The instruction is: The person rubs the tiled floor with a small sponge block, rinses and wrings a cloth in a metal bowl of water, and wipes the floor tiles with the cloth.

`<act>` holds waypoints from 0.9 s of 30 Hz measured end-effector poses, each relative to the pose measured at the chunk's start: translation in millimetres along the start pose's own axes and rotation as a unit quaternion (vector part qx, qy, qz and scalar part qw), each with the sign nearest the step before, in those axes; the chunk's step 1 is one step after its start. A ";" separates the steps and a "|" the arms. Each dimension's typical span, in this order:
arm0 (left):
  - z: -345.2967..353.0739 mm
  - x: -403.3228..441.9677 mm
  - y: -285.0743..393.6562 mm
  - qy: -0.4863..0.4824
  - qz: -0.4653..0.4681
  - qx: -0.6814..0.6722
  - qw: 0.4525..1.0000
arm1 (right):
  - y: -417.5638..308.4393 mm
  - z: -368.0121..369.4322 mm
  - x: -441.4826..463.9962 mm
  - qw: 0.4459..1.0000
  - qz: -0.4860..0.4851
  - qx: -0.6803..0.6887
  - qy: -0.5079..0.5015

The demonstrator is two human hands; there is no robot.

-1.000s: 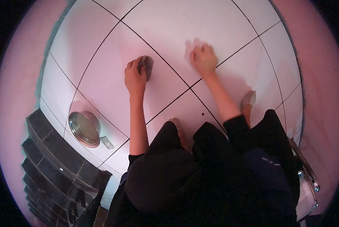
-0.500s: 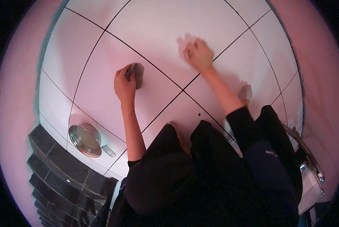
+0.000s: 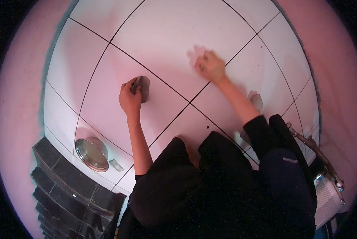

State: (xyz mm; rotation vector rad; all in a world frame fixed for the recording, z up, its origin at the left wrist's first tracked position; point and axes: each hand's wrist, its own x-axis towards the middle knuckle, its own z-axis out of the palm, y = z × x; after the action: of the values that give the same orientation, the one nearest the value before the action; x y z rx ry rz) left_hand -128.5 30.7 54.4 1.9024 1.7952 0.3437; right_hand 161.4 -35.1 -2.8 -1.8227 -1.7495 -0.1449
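My left hand (image 3: 129, 97) is closed around the edge of a dark grey block (image 3: 145, 89), thumb on the near side and fingers on the far side. The block is over the white tiled floor (image 3: 166, 67), left of where the dark tile joints cross. My right hand (image 3: 211, 67) is held above the floor farther right, its fingers curled in and slightly blurred. A shadow lies just beyond its fingertips. Whatever is between those fingers, if anything, I cannot make out.
A round metal bowl (image 3: 92, 153) stands at the lower left, with a small translucent piece (image 3: 116, 165) beside it. Dark tiled steps (image 3: 72, 179) rise beyond the bowl. A metal-framed chair (image 3: 326, 163) is at the right. A pale shape (image 3: 256, 101) lies beside my right forearm.
The whole view has shifted slightly, so the floor and both hands sit lower. Against the tile joints, my left hand and the block keep their place; my right hand has barely moved.
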 end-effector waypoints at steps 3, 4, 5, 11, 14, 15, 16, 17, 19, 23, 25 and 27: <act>-0.9 -1.0 0.0 -0.001 -0.002 -0.002 1.000 | 56.6 -6.2 38.6 0.994 0.088 -0.049 0.043; 1.7 -3.9 0.7 0.022 0.008 -0.013 1.000 | 67.3 -6.9 45.7 0.987 0.137 -0.086 0.026; 4.0 -6.5 1.3 0.043 0.018 -0.026 0.999 | 65.9 -4.8 40.8 0.986 0.138 -0.087 0.026; 7.4 -6.9 8.3 0.044 0.003 0.003 0.999 | -39.5 -2.3 -26.0 0.999 0.016 0.010 -0.030; 2.9 -4.2 4.7 0.032 0.013 0.015 0.999 | -18.5 -3.5 -16.8 0.996 -0.052 0.046 -0.059; 1.8 -5.4 3.6 0.029 0.011 0.018 0.999 | -1.4 -1.2 -5.8 0.996 -0.062 0.035 -0.056; 1.1 -5.3 3.6 0.028 0.007 0.005 1.000 | 10.5 -4.0 9.2 0.999 -0.030 0.017 -0.023; 0.5 -5.5 3.8 0.028 0.003 -0.009 1.000 | 21.9 -5.9 23.1 1.000 0.002 -0.002 0.010; 6.4 -8.2 0.3 0.049 0.011 -0.012 0.999 | 47.1 -1.7 40.4 0.996 0.064 -0.056 0.028; 14.9 -14.3 -2.4 0.094 0.041 -0.028 0.994 | 26.3 1.0 34.4 0.980 0.119 -0.157 0.028; 15.2 -13.1 -1.8 0.096 0.041 -0.017 0.994 | -1.1 -0.8 10.5 0.998 -0.004 -0.062 -0.017; 12.8 -13.9 -2.6 0.092 0.039 0.000 0.995 | 10.6 -2.0 5.6 0.996 -0.038 -0.055 -0.054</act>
State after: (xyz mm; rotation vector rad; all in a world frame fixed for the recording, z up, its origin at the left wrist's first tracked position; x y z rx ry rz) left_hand -125.6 14.7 44.3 2.0024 1.8375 0.5623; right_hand 172.7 -30.6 -2.2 -1.8731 -1.9222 -0.1809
